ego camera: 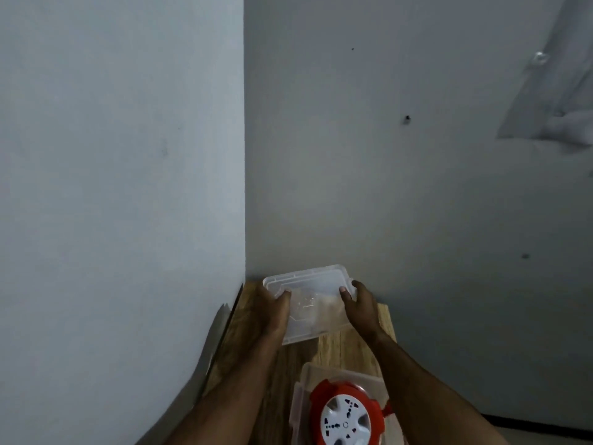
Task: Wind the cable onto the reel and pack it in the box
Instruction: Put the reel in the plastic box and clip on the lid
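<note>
Reel (346, 415) red and white, standing inside clear box (301, 399) at near table (349, 351) edge, left hand (272, 311) and right hand (361, 305) gripping clear lid (309, 303) by its side edges, wall corner close behind.

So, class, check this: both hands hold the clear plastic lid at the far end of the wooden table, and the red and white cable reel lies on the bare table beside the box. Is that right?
Not quite. The head view shows the red and white cable reel already sitting inside the clear plastic box, not on the bare wooden table. The rest holds: the left hand and right hand hold the clear plastic lid at the far end.
</note>
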Demonstrator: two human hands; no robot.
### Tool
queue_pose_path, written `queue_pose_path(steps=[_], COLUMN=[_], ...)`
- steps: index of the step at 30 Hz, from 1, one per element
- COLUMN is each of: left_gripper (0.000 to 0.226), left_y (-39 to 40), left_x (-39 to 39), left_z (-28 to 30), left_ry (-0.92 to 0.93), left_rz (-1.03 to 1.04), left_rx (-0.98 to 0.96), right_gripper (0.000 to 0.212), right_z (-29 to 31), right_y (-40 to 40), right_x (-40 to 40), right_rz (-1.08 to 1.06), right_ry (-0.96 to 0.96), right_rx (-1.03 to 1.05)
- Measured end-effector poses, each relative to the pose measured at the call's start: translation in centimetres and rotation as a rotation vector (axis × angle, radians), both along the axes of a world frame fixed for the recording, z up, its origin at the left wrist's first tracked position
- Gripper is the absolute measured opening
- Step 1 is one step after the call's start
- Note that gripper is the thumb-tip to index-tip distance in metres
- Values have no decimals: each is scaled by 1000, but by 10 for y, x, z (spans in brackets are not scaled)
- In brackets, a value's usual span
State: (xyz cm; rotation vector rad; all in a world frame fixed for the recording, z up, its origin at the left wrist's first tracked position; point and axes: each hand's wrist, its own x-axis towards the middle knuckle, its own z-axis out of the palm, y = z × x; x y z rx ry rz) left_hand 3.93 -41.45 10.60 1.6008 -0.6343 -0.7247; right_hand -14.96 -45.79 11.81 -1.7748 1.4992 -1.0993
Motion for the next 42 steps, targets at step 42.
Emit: queue_pose_path(steps=[42], left_gripper=[27], left_y=[218], left_x=[-104], left_z=[-49], left_ry=[-247], left_rz=[-48], left_rx=[-53], right_gripper=[47], right_z=[-48], right_y=[227], right_x=[-115], right_rz=[-156], right_ry=[-100], right_rx=[139])
